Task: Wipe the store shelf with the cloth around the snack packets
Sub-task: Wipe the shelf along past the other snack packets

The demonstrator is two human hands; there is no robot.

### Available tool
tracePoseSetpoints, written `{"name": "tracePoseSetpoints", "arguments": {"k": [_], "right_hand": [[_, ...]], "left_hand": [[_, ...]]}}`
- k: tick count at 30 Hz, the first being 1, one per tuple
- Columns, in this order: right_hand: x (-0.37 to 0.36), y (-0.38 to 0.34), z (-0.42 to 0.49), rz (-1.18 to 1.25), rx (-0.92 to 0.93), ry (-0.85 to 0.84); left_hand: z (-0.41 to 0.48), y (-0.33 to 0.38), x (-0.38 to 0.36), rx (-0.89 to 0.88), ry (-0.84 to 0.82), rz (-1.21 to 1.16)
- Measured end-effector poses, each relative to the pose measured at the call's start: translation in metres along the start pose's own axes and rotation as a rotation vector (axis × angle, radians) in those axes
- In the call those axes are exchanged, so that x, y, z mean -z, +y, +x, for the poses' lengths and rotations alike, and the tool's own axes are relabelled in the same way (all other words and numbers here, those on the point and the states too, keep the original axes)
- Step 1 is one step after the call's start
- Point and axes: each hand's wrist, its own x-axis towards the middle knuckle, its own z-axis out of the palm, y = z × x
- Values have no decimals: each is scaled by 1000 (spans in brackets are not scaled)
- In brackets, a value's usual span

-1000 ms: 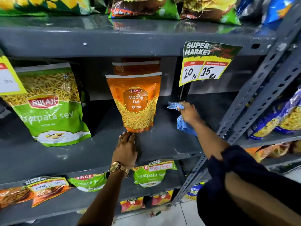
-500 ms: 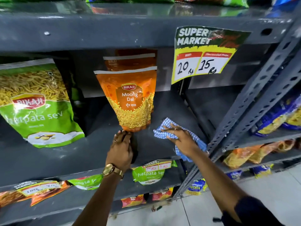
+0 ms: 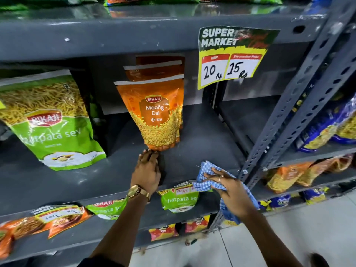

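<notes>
A grey metal shelf (image 3: 202, 151) carries an upright orange Moong Dal packet (image 3: 154, 114) with more orange packets behind it, and a green sev packet (image 3: 52, 122) to the left. My left hand (image 3: 147, 170) lies on the shelf with its fingertips touching the bottom edge of the orange packet. My right hand (image 3: 231, 187) presses a blue checked cloth (image 3: 204, 176) at the shelf's front edge, right of the orange packet. Part of the cloth hangs below the hand.
A yellow price tag (image 3: 231, 56) hangs from the shelf above. Perforated grey uprights (image 3: 289, 116) stand at the right, with more packets (image 3: 327, 128) beyond them. The lower shelf (image 3: 96, 228) holds small green and orange packets. White floor tiles (image 3: 298, 232) lie below.
My right hand has dragged the cloth from the back of the shelf forward to its front edge. My left hand has stayed at the base of the orange packet.
</notes>
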Motion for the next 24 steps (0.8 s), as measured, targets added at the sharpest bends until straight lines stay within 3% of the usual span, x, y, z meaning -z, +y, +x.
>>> {"name": "tracePoseSetpoints", "arguments": {"k": [3,6,10,13,16,21,24], "right_hand": [[12,-6,-12,43,-90,1],[31,-27,2,67,-179,161],[56,-51,66,-222,-102,431],[43,-47,99,-442,-292,321],[12,-31,93,-478,-539,187],[-12,-17,74,-511,-625,186],[-22,-25,52,-456,-576,215]], "left_hand": [[1,-1,1,10,-12,1],[1,-3,0,0,-21,-21],[-1,-2,-1,-4,-15,-16],[-1,-1,-1,-3,-5,-19],[1,-3,-2,-1,-9,-11],[3,-5,-4,18,-3,22],[3,-7,-6,12,-5,13]]}}
